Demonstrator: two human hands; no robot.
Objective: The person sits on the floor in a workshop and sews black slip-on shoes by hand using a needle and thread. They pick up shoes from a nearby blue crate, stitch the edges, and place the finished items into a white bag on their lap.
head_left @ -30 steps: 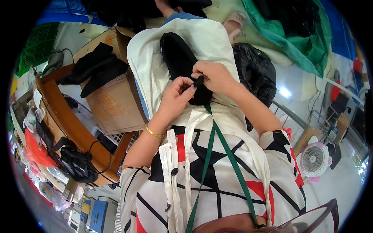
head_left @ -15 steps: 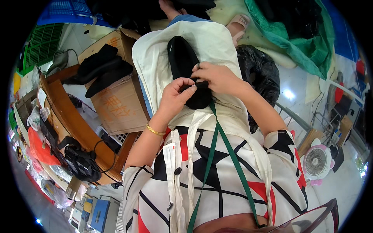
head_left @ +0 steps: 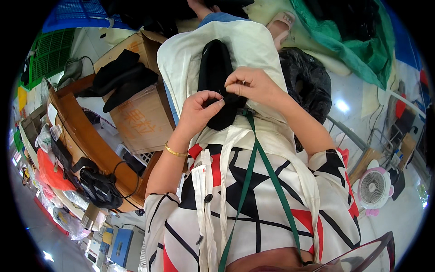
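A black cloth shoe [head_left: 214, 63] lies lengthwise on the white apron [head_left: 258, 41] over my lap, its toe or heel end pointing away from me. My left hand [head_left: 200, 111] comes over its near left side, thumb and forefinger pinched together at a tiny pale speck too small to name. At the shoe's right edge my right hand [head_left: 254, 85] has its fingertips closed above the opening. Something thin may be between them, but I cannot make it out. The dark near part of the shoe is partly covered by both hands.
Black shoe-like pieces [head_left: 129, 84] rest on a cardboard box [head_left: 140, 122] at left, beside a wooden bench [head_left: 90, 147]. A black plastic bag [head_left: 310, 84] sits right of my lap. Farther off are a pink slipper [head_left: 281, 27], a green sack [head_left: 358, 59] and a white fan [head_left: 374, 188].
My right hand has lifted slightly off the shoe and turned, its fingers more closed together. The left hand keeps its pinch near the same spot. The view has shifted a little.
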